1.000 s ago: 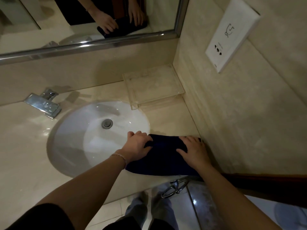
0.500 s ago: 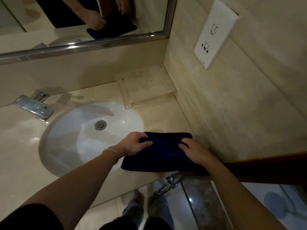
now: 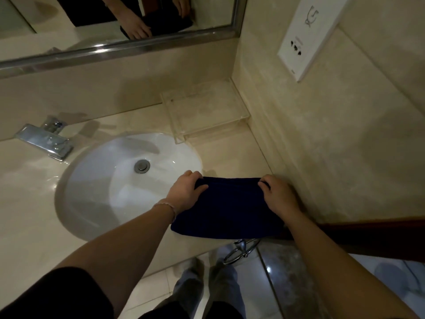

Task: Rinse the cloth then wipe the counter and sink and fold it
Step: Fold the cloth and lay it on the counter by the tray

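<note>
The dark blue cloth (image 3: 226,208) lies on the counter (image 3: 230,155) just right of the sink (image 3: 103,187). Your left hand (image 3: 184,192) and right hand (image 3: 279,196) each pinch a far corner. Expect soft, limp, probably damp fabric; grip corners, not the middle.

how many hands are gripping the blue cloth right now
2. The left hand grips the far left corner of the blue cloth beside the sink; the right hand grips its far right corner near the wall.

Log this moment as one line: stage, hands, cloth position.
stage: folding | left hand: pinches cloth's far edge | right hand: pinches far edge | dark blue cloth: on counter right of sink
</note>
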